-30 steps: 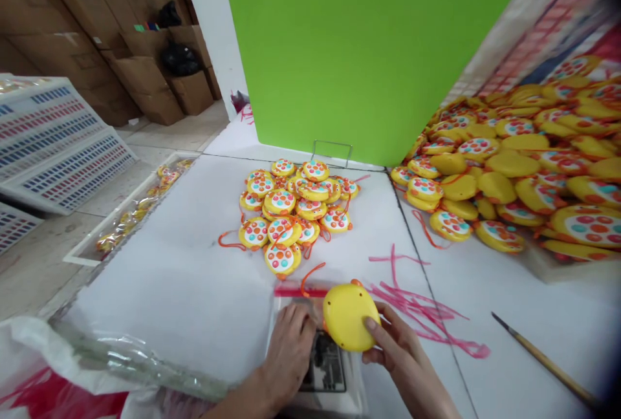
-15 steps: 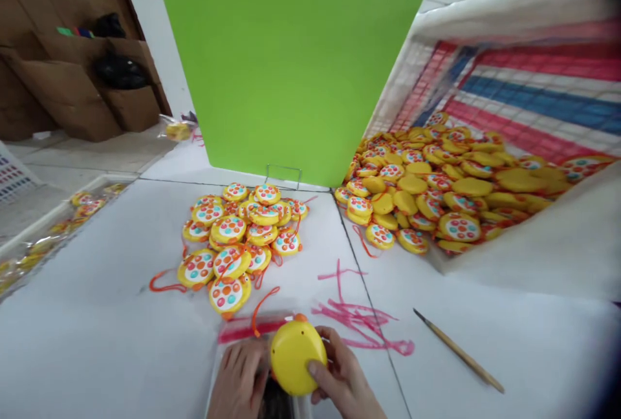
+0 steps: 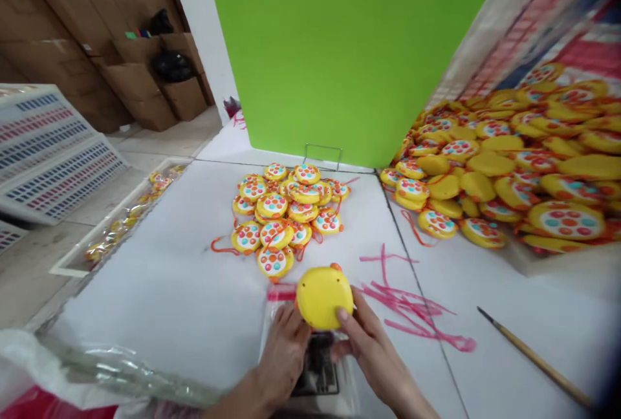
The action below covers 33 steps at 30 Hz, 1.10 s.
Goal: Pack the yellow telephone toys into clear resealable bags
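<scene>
Right between the two hands, the yellow toy (image 3: 325, 296) is held up with its plain side facing the viewer, above a clear bag (image 3: 279, 294) with a pink strip along its top edge. A dark panel (image 3: 317, 370) shows just below the toy. The right hand (image 3: 376, 348) is clamped on the toy's right edge, thumb pressed to the plain face and fingers mostly hidden behind. The left hand (image 3: 284, 354) is curled at the toy's lower left; whether it pinches the toy or something underneath cannot be told.

By its look, the toy should be light and stiff, likely hard plastic, smooth enough to slip under a loose pinch. Its rounded rim seems the best hold, thumb on one face and fingers on the other; the small orange bits sticking out look like weaker spots to grab.

Beyond the bag, a pile of similar toys (image 3: 272, 205), with coloured dots and orange loops, lies on the white surface (image 3: 194, 302). To the right spreads a bigger heap (image 3: 490, 167), with a brush (image 3: 538, 361) nearer the viewer. A green board (image 3: 359, 50) stands behind the pile.
</scene>
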Each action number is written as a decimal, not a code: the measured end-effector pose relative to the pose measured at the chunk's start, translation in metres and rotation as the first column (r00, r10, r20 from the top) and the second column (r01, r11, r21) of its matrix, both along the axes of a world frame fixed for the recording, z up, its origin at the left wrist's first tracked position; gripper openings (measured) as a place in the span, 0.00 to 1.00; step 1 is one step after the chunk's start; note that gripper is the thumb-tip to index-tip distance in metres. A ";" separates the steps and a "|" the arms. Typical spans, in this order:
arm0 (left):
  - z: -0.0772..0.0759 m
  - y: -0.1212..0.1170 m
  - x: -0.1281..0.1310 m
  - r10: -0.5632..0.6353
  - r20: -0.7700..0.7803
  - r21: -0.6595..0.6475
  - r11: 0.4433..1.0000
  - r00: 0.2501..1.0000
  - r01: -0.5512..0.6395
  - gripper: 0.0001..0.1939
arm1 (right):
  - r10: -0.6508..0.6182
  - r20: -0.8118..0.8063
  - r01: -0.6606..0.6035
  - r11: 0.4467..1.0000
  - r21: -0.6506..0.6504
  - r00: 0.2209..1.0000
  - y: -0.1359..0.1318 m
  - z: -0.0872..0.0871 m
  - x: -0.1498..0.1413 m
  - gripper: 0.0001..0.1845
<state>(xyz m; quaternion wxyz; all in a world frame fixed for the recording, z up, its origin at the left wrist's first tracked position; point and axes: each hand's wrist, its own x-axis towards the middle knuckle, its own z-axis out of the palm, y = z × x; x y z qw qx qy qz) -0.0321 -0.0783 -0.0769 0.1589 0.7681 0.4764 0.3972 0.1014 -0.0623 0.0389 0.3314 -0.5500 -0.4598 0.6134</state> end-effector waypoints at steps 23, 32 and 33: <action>0.035 0.013 -0.040 0.323 0.543 -0.660 0.734 0.775 0.157 0.13 | 0.179 0.887 -0.709 0.675 0.205 0.427 0.013 -0.011 0.009 0.18; 0.041 0.016 -0.037 0.282 0.606 -0.641 0.727 0.744 0.247 0.14 | 0.278 0.837 -0.789 0.558 0.259 0.472 0.009 0.041 -0.009 0.10; 0.041 0.016 -0.037 0.284 0.626 -0.644 0.713 0.726 0.277 0.13 | 0.344 0.728 -0.737 0.596 0.318 0.592 0.000 0.055 -0.009 0.11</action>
